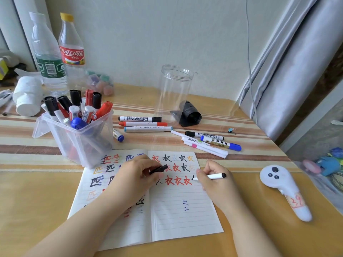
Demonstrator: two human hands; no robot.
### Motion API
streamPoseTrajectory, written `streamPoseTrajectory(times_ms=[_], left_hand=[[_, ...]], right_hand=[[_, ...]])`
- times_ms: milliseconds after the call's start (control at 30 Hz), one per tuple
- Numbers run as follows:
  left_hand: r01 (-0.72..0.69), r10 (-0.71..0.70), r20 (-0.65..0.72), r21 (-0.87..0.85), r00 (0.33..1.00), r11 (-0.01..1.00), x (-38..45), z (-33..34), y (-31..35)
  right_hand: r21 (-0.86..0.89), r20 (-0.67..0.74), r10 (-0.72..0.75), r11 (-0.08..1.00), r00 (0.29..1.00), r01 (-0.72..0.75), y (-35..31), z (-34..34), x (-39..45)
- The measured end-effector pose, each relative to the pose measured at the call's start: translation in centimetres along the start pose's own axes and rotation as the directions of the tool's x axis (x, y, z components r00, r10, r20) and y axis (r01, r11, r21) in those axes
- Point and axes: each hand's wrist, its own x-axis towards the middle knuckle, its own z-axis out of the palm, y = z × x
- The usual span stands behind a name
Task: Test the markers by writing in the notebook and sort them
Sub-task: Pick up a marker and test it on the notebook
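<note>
An open lined notebook (178, 216) lies on the table, its pages marked with red, black, blue and orange characters. My right hand (215, 184) grips a thin white marker (216, 176) with its black tip on the right page, beside a row of red characters. My left hand (135, 175) rests on the notebook's fold and pinches the marker's black cap (159, 168). A clear plastic bin (79, 134) behind the left page holds several markers. Three markers (143, 124) lie side by side behind the notebook. Another group of several markers (209, 143) lies to the right.
An empty clear jar (174, 91) stands at the back with a black roll (189, 114) at its base. Two plastic bottles (61, 52) and a white tissue roll (27, 99) are at the back left. A white controller (284, 190) lies at the right near the table edge.
</note>
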Motion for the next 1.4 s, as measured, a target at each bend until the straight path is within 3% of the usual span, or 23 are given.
streamPoseTrajectory(times_ms=[167, 433, 700, 867, 1133, 1400], left_hand=[[-0.003, 0.003, 0.002, -0.002, 1.000, 1.000, -0.07, -0.07, 0.09], [0.009, -0.009, 0.004, -0.011, 1.000, 1.000, -0.06, -0.01, 0.01], [0.000, 0.000, 0.004, -0.011, 1.000, 1.000, -0.12, -0.05, -0.07], [0.007, -0.007, -0.001, -0.006, 1.000, 1.000, -0.06, -0.02, 0.00], [0.001, -0.001, 0.002, 0.000, 1.000, 1.000, -0.07, -0.09, 0.00], [0.000, 0.000, 0.015, -0.004, 1.000, 1.000, -0.21, -0.24, 0.11]], right_hand=[[0.031, -0.073, 0.007, 1.000, 0.997, -0.005, 0.21, -0.21, 0.18], [0.037, 0.019, 0.000, 0.999, 1.000, -0.001, 0.49, -0.03, 0.09], [0.003, 0.016, 0.003, 1.000, 1.000, -0.003, 0.27, -0.22, -0.10], [-0.006, -0.067, -0.004, 1.000, 0.998, 0.003, 0.33, -0.27, 0.03], [-0.001, -0.023, -0.010, 1.000, 1.000, 0.010, 0.25, -0.19, -0.10], [0.045, -0.158, 0.027, 0.999, 0.987, -0.020, -0.13, -0.45, -0.44]])
